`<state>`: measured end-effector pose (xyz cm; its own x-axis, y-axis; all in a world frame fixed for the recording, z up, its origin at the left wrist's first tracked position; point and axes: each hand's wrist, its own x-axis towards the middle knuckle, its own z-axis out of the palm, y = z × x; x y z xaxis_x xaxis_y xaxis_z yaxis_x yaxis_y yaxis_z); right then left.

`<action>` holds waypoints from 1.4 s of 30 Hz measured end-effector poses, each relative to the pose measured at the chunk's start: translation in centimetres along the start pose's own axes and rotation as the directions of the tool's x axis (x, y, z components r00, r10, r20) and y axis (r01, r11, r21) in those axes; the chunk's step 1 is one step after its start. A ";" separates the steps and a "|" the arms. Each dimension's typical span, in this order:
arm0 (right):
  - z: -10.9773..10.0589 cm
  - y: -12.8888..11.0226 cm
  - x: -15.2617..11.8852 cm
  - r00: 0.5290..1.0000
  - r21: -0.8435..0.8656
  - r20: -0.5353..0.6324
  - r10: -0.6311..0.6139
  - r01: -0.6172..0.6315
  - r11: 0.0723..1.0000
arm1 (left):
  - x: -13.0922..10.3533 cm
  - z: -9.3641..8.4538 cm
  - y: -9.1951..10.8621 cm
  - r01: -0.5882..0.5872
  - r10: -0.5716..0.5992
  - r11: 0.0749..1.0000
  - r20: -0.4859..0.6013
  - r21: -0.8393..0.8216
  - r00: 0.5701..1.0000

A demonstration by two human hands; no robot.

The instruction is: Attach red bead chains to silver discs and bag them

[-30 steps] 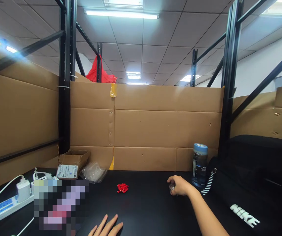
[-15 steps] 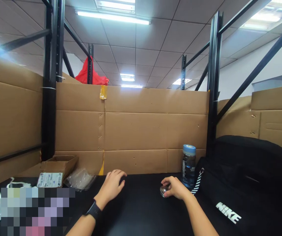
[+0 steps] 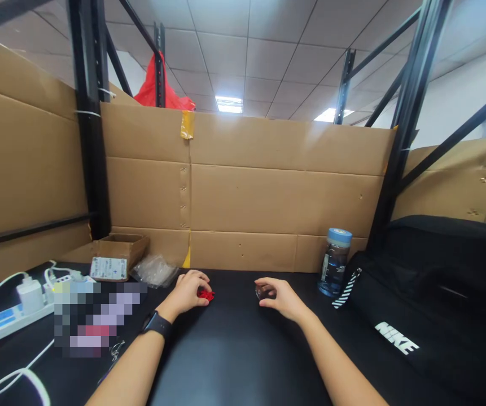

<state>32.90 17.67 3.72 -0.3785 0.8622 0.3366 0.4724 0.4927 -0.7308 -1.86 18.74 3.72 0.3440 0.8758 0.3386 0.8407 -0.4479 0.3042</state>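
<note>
My left hand (image 3: 189,291), with a dark watch (image 3: 158,325) on its wrist, is at the black table, its thumb and fingers closed around a small crumpled-looking red thing (image 3: 206,295). Its kind cannot be made out, and the fingers hide part of it. Across a gap, my right hand (image 3: 282,297) has its thumb and fingers curled around a small round shiny object (image 3: 261,292). Only the object's left edge shows; the fingers cover the rest.
A blue-lidded water bottle (image 3: 336,262) and a black bag (image 3: 446,293) stand at the right. At the left are a small cardboard box (image 3: 119,256), a clear plastic bag (image 3: 154,272), a white power strip (image 3: 5,327) with cables and a blurred patch. Cardboard walls (image 3: 243,197) enclose the table.
The camera view has tilted down. My left hand has closed around the red thing, which did not show before. My right hand, with the round object, has moved left, closer to the left hand.
</note>
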 end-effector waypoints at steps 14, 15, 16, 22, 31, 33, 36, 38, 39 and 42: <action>2.5 1.7 0.3 0.998 0.042 -0.065 -0.009 0.012 0.999 | -0.3 0.6 0.9 0.059 -0.057 0.997 -0.041 0.049 0.998; 2.5 1.7 0.4 0.997 0.072 -0.071 -0.006 0.011 0.997 | -0.3 0.5 1.2 0.062 -0.059 0.997 -0.059 0.049 0.996; 2.6 1.7 0.4 0.997 0.113 -0.078 -0.001 0.010 0.993 | -0.4 0.4 1.5 0.065 -0.061 0.997 -0.078 0.048 0.995; 3.5 0.4 0.7 0.996 0.410 -0.046 0.074 -0.049 0.911 | 0.0 0.3 3.3 0.032 -0.069 0.991 -0.281 -0.132 0.957; 4.8 -3.2 0.3 0.996 0.557 -0.088 0.026 0.028 0.830 | 0.3 2.8 8.4 -0.090 -0.106 0.785 -0.277 -0.613 0.955; 4.9 -3.2 0.2 0.997 0.544 -0.066 0.033 0.008 0.839 | 0.1 3.0 8.9 -0.083 -0.091 0.790 -0.249 -0.608 0.964; 5.0 -3.2 0.0 0.999 0.541 -0.027 0.033 -0.013 0.841 | 0.0 3.0 9.0 -0.092 -0.071 0.786 -0.237 -0.611 0.969; 5.0 -3.2 0.0 1.000 0.542 -0.019 0.013 0.000 0.840 | 0.2 3.1 8.8 -0.102 -0.058 0.764 -0.225 -0.637 0.973; 5.0 -3.2 0.0 1.000 0.539 -0.020 0.005 0.007 0.842 | 0.3 3.2 8.6 -0.105 -0.048 0.749 -0.211 -0.654 0.976; 4.9 -3.2 0.0 1.000 0.515 -0.012 -0.009 0.014 0.857 | 0.5 3.4 8.2 -0.101 -0.027 0.721 -0.173 -0.686 0.985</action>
<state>27.45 15.50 3.15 -0.3733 0.8591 0.3500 -0.0102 0.3735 -0.9276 6.64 16.09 3.35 0.2436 0.8431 0.4795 0.2842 -0.5347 0.7958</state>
